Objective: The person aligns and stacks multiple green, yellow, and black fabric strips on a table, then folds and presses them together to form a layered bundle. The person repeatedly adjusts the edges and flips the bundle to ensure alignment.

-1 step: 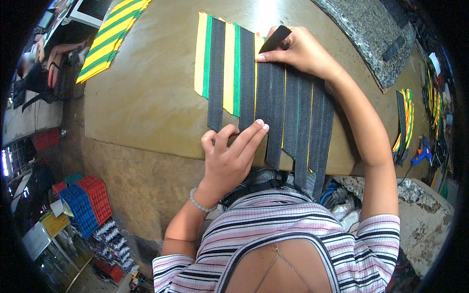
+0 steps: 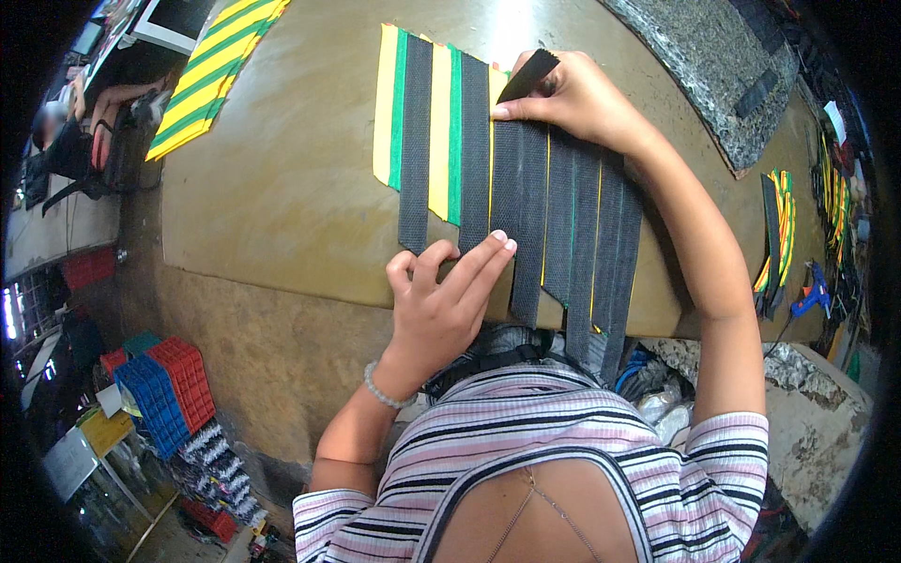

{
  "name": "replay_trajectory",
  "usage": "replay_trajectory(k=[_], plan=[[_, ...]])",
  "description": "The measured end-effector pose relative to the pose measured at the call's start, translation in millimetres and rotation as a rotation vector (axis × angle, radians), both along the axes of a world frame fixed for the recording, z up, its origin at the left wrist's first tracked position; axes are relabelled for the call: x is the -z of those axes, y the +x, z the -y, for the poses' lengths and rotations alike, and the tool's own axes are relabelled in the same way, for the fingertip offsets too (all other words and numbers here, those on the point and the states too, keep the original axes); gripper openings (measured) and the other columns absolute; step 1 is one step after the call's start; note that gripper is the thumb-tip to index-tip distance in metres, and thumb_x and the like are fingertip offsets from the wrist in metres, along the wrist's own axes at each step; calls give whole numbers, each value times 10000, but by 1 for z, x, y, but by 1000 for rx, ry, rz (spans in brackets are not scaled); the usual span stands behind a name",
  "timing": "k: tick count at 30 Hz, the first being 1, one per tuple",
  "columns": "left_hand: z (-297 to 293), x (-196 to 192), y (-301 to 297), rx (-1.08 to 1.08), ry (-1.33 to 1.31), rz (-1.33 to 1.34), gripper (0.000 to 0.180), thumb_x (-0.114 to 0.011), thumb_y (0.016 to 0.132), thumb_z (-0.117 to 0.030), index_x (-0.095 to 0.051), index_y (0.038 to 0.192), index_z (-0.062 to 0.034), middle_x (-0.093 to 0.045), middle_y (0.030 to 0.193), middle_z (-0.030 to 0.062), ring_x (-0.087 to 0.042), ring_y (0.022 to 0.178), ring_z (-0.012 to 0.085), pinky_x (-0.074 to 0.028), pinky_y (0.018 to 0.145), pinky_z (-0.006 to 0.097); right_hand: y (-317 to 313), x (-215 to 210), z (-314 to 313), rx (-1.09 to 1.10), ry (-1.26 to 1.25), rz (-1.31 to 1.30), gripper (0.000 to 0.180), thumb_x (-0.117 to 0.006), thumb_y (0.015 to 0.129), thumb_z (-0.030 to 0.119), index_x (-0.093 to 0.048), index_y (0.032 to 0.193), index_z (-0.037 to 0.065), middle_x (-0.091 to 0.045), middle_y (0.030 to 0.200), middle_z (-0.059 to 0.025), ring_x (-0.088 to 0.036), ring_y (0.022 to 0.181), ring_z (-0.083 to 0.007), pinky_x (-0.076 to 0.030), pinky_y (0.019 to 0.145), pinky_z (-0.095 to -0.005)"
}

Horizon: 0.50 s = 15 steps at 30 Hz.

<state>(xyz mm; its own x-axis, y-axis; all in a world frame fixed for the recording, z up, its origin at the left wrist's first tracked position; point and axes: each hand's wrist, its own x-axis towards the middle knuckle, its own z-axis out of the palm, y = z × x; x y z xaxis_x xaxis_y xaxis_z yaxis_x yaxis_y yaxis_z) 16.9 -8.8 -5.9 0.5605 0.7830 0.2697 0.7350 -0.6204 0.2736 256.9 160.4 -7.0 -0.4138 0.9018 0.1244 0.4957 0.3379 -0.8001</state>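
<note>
Black, yellow and green woven strips (image 2: pixel 477 141) lie side by side on the table in a slanted, stepped panel, with black strips covering its right part. My right hand (image 2: pixel 587 98) is at the panel's far edge, thumb and fingers pinched on a black strip (image 2: pixel 529 77) whose end sticks up between them. The thumb tip presses near the top of the strip below. My left hand (image 2: pixel 446 291) lies at the panel's near edge. Two of its fingers stretch out with their tips on a black strip; the others are bent, and nothing shows in its grasp.
Yellow-and-green striped material (image 2: pixel 218 75) lies at the far left of the brown table (image 2: pixel 282 206). On the right are a grey speckled slab (image 2: pixel 709 70), a bundle of strips (image 2: pixel 774 235) and a blue glue gun (image 2: pixel 811 293). Crates (image 2: pixel 174 380) stand lower left; another person (image 2: pixel 66 150) sits beyond.
</note>
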Motion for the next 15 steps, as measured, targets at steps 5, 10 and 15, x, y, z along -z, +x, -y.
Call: replay_trajectory(k=[5, 10, 15], plan=[[-1, 0, -1, 9, 6, 3, 453, -641, 822, -134, -670, 1272, -184, -613, 1319, -92, -473, 1002, 172, -299, 896, 406, 0, -2, 3, -3, 5, 1, 341, -837, 788, 288, -694, 854, -15, -681, 673, -113, -587, 577, -115, -497, 576, -318], [-1, -1, -1, 11, -4, 0, 455, -645, 819, -131, -671, 1271, -179, -611, 1321, -90, -472, 1000, 171, -298, 897, 403, -3, -4, 4, 9, 12, 37, 338, -833, 793, 282, -683, 841, -16, -686, 684, -113, -598, 590, -117, -507, 590, -316], [0, -1, -1, 12, -10, 3, 458, -648, 817, -132, -669, 1272, -179, -611, 1322, -91, -473, 1003, 173, -300, 901, 404, -3, -3, 3, 19, 9, 57, 336, -835, 791, 279, -670, 844, -8, -682, 683, -103, -600, 592, -122, -507, 594, -314]])
